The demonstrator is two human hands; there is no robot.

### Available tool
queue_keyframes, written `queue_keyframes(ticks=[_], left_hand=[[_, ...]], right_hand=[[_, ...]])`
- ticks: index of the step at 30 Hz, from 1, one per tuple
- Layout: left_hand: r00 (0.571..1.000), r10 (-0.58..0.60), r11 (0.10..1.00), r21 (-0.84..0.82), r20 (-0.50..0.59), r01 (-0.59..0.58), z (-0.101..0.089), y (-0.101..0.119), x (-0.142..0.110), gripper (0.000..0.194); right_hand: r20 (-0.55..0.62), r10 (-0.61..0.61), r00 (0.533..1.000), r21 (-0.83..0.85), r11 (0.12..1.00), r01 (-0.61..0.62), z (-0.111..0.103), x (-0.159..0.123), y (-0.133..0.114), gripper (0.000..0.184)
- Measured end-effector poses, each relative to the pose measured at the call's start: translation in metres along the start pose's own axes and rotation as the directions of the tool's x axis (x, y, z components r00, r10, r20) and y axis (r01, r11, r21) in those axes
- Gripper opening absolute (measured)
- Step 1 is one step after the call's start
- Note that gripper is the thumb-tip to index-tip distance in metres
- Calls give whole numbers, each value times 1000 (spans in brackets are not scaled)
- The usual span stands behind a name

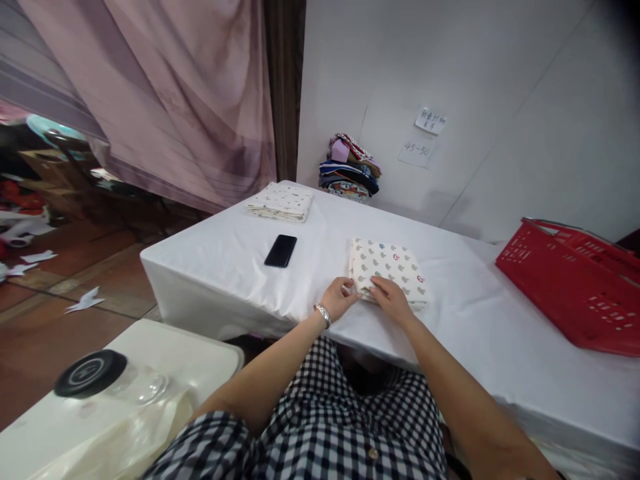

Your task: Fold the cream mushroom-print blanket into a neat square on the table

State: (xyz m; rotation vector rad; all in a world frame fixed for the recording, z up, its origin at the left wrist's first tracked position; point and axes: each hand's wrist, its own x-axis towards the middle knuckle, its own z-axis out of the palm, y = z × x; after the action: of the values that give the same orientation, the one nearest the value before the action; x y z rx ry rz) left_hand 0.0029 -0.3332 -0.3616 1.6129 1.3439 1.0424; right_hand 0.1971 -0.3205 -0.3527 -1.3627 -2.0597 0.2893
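Note:
A folded cream cloth (393, 263) printed with grey shapes and a few red, blue and green figures lies on the white-covered table in front of me. My left hand (340, 298), with a silver bracelet at the wrist, is closed in a pinch at the cloth's near left corner. On the near edge, a little to the right, my right hand (393, 300) has its fingers bent over the fabric, gripping it; its thumb is partly hidden. A second folded patterned cloth (281, 202) rests at the table's far left corner.
A black phone (281, 251) lies left of the cloth. On the right is a red plastic basket (565, 287). Folded clothes (349, 172) are stacked against the wall. A side table (200, 350) at lower left holds a clear jar with a black lid (91, 373).

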Motion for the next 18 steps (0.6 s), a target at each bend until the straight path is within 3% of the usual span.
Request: queue_keyframes(ticks=[4,12,15,18], left_hand=[[999,14,993,122,-50,-8,7,9,1,32],[993,-2,928,370,-121,47,19,23,13,26],[992,-5,918,392,-127,55,18,19,12,20],[988,14,933,357,-154,42,14,13,8,17]], right_hand=[[-6,-24,1000,-8,1000,24,3,-7,-3,37],[45,-86,995,-206,974,93,3,0,-8,33],[-34,-93,995,-221,972,83,8,-7,-8,35],[-24,-137,990,-232,964,128,14,-14,-8,34]])
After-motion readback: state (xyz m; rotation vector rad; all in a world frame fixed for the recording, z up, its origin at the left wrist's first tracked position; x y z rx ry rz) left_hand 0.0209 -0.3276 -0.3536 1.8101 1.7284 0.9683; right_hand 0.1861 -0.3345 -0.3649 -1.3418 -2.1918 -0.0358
